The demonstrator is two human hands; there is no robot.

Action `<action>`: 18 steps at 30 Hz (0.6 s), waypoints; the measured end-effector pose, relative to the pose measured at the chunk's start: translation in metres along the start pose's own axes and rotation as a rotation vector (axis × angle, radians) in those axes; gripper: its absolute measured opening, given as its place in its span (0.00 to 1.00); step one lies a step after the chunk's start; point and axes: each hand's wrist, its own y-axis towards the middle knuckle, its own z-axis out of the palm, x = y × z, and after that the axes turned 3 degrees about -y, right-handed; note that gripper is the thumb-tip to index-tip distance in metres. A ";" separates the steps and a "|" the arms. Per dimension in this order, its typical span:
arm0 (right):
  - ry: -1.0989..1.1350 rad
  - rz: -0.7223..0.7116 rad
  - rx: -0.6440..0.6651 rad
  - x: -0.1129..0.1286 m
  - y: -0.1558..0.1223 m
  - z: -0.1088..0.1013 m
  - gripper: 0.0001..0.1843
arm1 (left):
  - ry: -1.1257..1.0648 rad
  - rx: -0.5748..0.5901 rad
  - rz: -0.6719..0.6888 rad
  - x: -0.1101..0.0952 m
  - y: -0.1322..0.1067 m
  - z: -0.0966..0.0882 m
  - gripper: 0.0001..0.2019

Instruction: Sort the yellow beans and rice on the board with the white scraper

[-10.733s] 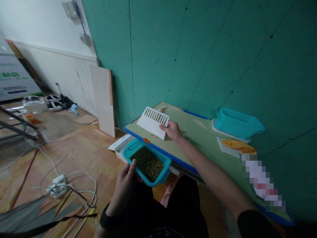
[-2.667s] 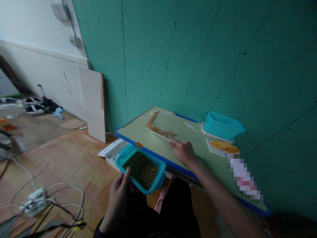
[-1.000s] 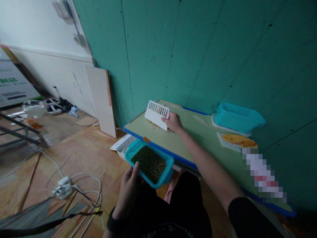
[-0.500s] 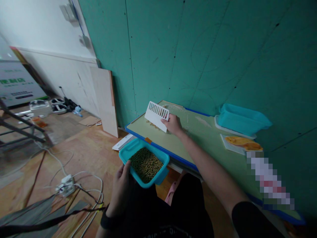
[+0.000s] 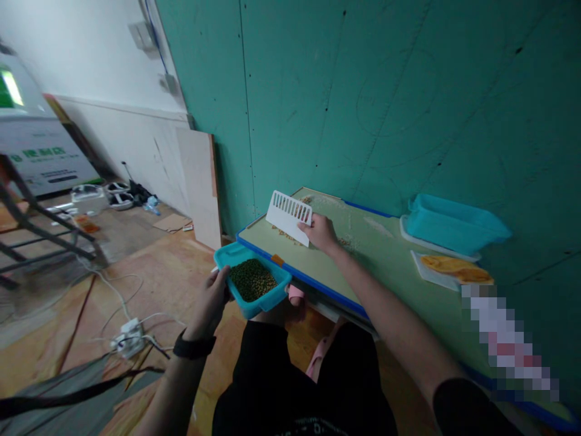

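Observation:
My left hand (image 5: 212, 303) grips the left side of a turquoise plastic tub (image 5: 272, 298), held just below the table's front edge. Green and tan beans (image 5: 253, 280) lie inside it. In my right hand (image 5: 321, 233) is a white scraper (image 5: 285, 219) with a row of slots along its top. The scraper stands tilted on the pale green tabletop (image 5: 318, 266), its lower edge near loose tan beans (image 5: 290, 238). More grains and dusty residue show behind it and by my wrist.
On the table's right, a second turquoise tub (image 5: 454, 224) rests on a white lid, with a yellow cloth-like item (image 5: 456, 269) nearby. A green wall (image 5: 295, 121) backs the table. A power strip (image 5: 130, 339) and cables lie on the floor at left, beside a metal frame (image 5: 40, 224).
My left hand has moved the tub up and slightly left, closer against the table edge. The scraper stays in about the same place on the tabletop. The view has shifted a little.

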 end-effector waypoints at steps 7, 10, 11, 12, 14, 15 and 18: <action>0.017 -0.016 0.042 -0.001 0.000 0.002 0.09 | 0.034 0.052 -0.029 -0.010 0.005 0.005 0.23; -0.012 -0.016 0.049 -0.001 -0.001 0.003 0.10 | 0.037 0.073 -0.043 -0.012 0.004 0.006 0.24; -0.024 -0.019 0.048 -0.001 -0.001 0.003 0.10 | 0.038 0.083 -0.047 -0.013 0.003 0.006 0.24; -0.035 -0.026 0.047 -0.002 -0.001 0.003 0.10 | 0.039 0.093 -0.051 -0.014 0.002 0.006 0.24; -0.053 -0.044 0.046 -0.004 0.000 0.004 0.11 | 0.041 0.111 -0.061 -0.016 0.000 0.006 0.23; -0.054 -0.056 0.050 -0.005 0.000 0.004 0.10 | 0.041 0.117 -0.065 -0.016 -0.001 0.006 0.23; -0.033 -0.090 0.059 -0.006 -0.001 0.005 0.10 | 0.035 0.127 -0.078 -0.017 -0.004 0.007 0.23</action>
